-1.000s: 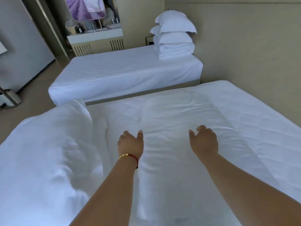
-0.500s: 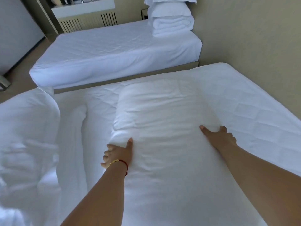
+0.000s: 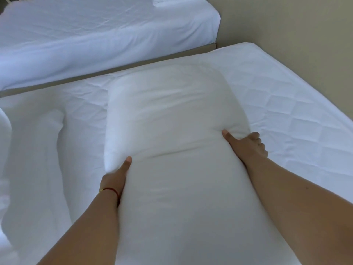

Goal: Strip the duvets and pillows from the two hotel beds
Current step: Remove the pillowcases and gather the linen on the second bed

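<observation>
Your left hand (image 3: 114,178) grips the pillow (image 3: 172,140) at its left edge, thumb on top and fingers tucked out of sight beneath. Your right hand (image 3: 246,145) clamps the right edge, thumb pressing a dent, fingers curled under. Both arms reach forward. The pillow lies on the near bed (image 3: 286,104), long axis running away from you toward the far bed (image 3: 95,35). No writing shows.
</observation>
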A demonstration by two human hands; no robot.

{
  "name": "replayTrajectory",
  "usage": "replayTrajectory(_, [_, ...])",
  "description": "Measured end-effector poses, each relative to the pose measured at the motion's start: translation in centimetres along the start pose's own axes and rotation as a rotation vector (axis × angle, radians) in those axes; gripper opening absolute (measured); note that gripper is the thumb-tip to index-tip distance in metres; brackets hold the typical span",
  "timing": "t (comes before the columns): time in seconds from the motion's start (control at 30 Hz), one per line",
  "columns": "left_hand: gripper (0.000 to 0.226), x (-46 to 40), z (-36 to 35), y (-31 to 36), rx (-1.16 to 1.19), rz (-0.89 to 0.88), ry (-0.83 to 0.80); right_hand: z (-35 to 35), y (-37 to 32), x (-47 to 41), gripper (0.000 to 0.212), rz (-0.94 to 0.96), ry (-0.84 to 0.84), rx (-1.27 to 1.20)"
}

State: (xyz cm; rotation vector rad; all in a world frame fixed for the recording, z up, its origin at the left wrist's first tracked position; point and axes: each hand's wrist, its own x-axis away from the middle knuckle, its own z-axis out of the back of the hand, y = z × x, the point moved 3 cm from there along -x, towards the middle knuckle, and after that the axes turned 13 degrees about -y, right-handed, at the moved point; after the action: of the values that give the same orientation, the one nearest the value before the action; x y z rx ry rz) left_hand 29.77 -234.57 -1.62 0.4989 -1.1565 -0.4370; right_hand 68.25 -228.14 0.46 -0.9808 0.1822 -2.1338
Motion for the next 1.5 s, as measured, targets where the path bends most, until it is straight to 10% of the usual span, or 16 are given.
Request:
replayTrajectory(0.3, [0.046, 8.8, -3.3, 5.1, 0.004, -0.212, 0.029, 6.9, 2.5, 0.5, 0.035, 0.276, 0.022, -0.360])
replayTrajectory(0.63, [0.041, 17.0, -16.7, 15.5, 0.019, -0.437, -0.072, 26.7, 5.5, -0.3, 0.032, 0.349, 0.252, -0.500])
replayTrajectory(0.9, [0.051, 18.3, -32.9, 17.9, 0.122, -0.406, -0.244, 44.3, 4.5, -6.4, 0.049, 0.346, 0.421, -0.096])
replayTrajectory(1.13, [0.072, 17.7, -42.3, 14.4, -0.329, -0.442, -0.294, 29.2, 12.2, -11.2, 0.077, 0.174, 0.008, 0.329])
replayTrajectory(1.5, [0.067, 19.4, -45.8, 12.1, -0.965, -0.627, -0.208, 22.5, 13.0, -9.5, 0.069, 0.283, 0.007, 0.291])
